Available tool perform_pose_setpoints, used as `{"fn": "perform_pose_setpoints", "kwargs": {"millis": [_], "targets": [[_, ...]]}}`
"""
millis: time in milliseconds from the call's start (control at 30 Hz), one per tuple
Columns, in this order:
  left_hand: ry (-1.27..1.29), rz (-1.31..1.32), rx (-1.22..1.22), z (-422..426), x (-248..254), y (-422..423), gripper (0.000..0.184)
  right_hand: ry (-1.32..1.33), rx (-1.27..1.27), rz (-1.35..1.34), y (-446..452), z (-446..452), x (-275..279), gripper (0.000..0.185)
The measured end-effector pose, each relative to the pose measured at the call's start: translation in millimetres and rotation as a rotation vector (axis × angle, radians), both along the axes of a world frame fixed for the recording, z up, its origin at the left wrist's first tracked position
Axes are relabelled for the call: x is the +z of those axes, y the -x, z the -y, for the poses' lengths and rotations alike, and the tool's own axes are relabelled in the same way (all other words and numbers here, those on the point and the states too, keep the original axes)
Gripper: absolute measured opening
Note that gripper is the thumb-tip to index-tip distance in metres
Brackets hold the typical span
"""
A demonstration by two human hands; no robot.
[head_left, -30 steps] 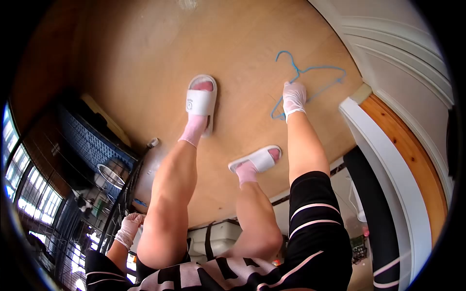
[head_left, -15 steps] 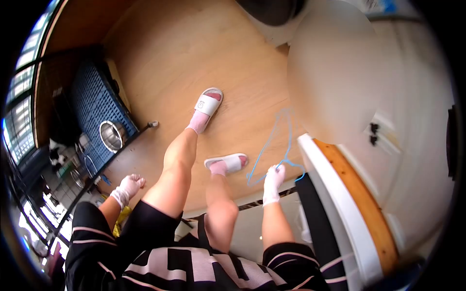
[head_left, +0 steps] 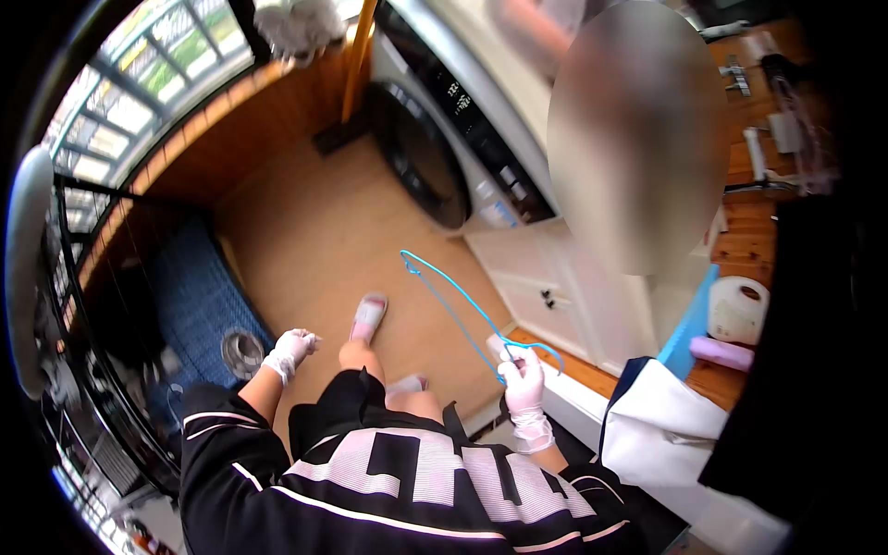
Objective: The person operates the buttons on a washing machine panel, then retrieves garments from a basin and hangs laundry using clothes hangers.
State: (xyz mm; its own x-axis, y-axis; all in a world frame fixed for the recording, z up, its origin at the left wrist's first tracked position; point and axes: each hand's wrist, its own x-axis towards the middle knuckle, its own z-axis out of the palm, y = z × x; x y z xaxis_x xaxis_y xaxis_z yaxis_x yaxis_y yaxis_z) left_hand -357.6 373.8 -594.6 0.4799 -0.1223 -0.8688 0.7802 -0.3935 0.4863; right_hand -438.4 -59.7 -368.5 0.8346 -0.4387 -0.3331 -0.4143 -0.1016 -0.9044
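A thin blue wire clothes hanger (head_left: 455, 294) is held in my right hand (head_left: 524, 375), which wears a thin white glove. Its long loop reaches forward and left over the floor, and a short hooked part shows to the right of my fingers. My left hand (head_left: 291, 350), in the same kind of glove, is raised at the left with its fingers curled in. Nothing shows in it. Just to its left, lower down, lies a round metal bowl (head_left: 242, 353) on a blue surface with a grid pattern (head_left: 199, 287).
A front-loading washing machine (head_left: 425, 153) stands ahead beside white cabinets (head_left: 546, 296). On the wooden counter (head_left: 745, 240) at right are a white jug (head_left: 737, 308) and a pink object (head_left: 721, 353). White cloth (head_left: 661, 407) hangs nearby. Black metal racks line the left.
My view has swung so the washing machine and counter now show. Both gloved hands are raised higher. The hanger has come up with my right hand and turned.
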Motion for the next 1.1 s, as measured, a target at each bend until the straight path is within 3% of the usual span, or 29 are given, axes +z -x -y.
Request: {"fn": "perform_pose_setpoints", "kwargs": {"millis": [133,167,267,300,367,433,533,633,667,700,767,800,867,1000,1067,1100], "targets": [[0.001,0.043,0.174,-5.8,36.0,-93.6,0.018,-0.211,-0.217,0.287,-36.5,10.5,80.8,0.012],[0.06,0.04,0.174,-4.0,41.1,-115.3,0.018,-0.208,-0.163,0.34,-38.8,18.6,95.3,0.024],[0.257,0.029,0.209,13.7,54.3,-167.5,0.015,-0.058,-0.139,0.354,-53.9,37.7,140.0,0.034],[0.222,0.082,0.18,26.6,60.3,-177.7,0.015,0.02,-0.183,0.335,-61.7,48.1,144.2,0.035],[0.144,0.185,0.13,84.4,121.8,-187.0,0.015,0.048,-0.344,0.303,-87.4,71.4,156.7,0.03],[0.182,0.188,0.024,116.0,128.5,-194.3,0.016,0.197,-0.31,0.429,-107.1,105.8,152.1,0.026],[0.273,0.225,-0.051,161.6,163.0,-202.1,0.017,1.089,-0.193,0.435,-142.7,135.8,153.6,0.027],[0.173,0.409,-0.16,193.9,198.1,-236.5,0.018,1.484,0.031,0.091,-187.7,176.4,113.5,0.038],[0.114,0.479,-0.208,204.1,209.6,-248.9,0.018,1.475,0.108,-0.014,-207.9,175.5,117.5,0.042],[0.106,0.591,-0.209,214.4,221.6,-264.1,0.018,1.477,0.186,0.093,-226.3,182.2,110.4,0.044],[0.062,0.823,-0.268,240.5,275.9,-287.2,0.024,1.464,0.259,0.019,-263.3,185.7,101.6,0.05],[0.065,0.963,-0.292,251.5,303.5,-297.1,0.025,1.502,0.338,0.149,-276.4,189.8,95.0,0.056],[0.199,1.066,-0.207,267.9,329.2,-324.9,0.03,1.374,0.515,0.082,-293.3,189.1,99.7,0.056],[0.09,1.317,-0.159,306.8,403.6,-374.5,0.048,1.292,0.741,-0.129,-293.8,190.4,173.5,0.051],[-0.035,1.423,-0.163,328.8,431.1,-416.6,0.059,1.04,0.657,0.147,-303.8,198.6,201.3,0.046],[-0.003,1.335,-0.121,337.8,461.7,-421.4,0.063,0.887,0.628,0.301,-314.4,201.0,211.2,0.045]]}}
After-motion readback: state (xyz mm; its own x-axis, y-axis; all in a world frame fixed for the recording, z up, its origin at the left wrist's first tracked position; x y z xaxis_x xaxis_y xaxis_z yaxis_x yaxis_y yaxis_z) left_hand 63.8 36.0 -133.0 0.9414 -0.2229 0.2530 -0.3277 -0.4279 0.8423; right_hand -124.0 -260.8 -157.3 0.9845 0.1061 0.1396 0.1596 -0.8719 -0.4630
